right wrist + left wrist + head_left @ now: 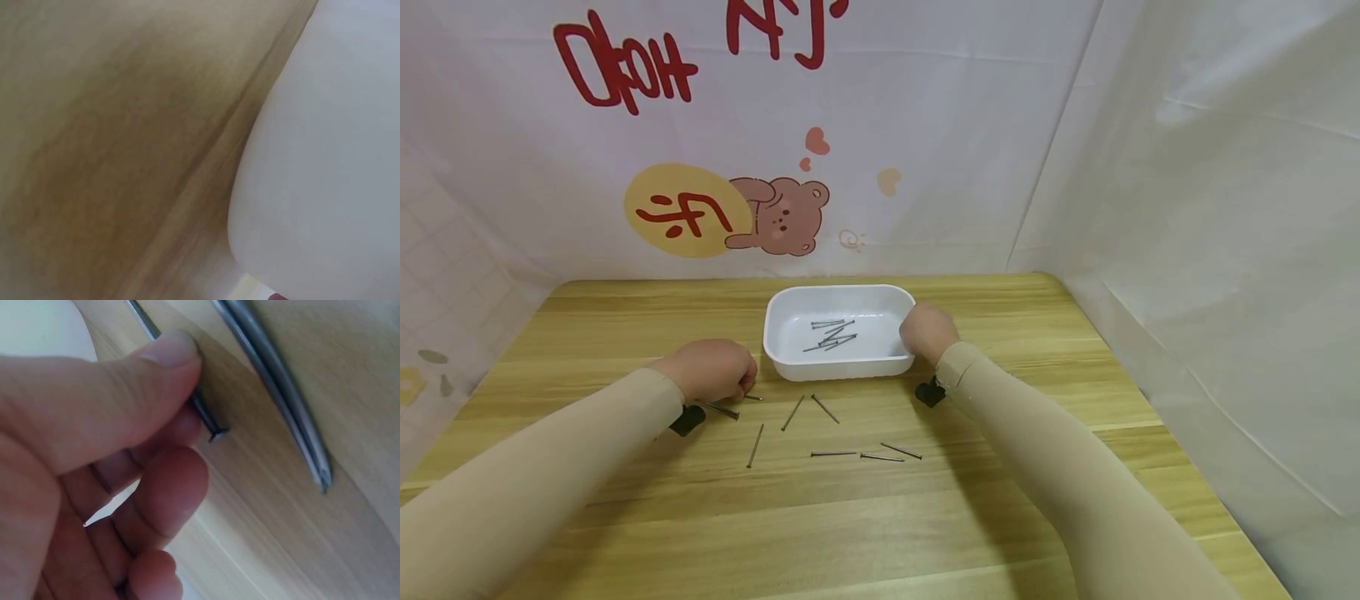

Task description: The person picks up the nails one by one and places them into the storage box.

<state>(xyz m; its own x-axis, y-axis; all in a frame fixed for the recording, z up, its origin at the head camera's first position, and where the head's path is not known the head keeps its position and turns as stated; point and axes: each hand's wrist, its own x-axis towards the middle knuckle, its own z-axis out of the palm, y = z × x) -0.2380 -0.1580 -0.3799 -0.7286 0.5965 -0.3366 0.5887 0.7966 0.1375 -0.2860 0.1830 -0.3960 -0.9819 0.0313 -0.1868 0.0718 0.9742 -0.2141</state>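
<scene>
Nails (pixel 831 337) lie crisscrossed inside the white tray (pixel 842 370).

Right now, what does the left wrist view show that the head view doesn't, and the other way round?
Only the left wrist view shows the inner side of the left hand, its thumb pinching a nail near the nail's head. Only the head view shows the right hand at one end of the white tray, the nails inside it, and the printed cartoon bear. Both share the left hand, the wooden tabletop and loose nails lying beside that hand.
</scene>
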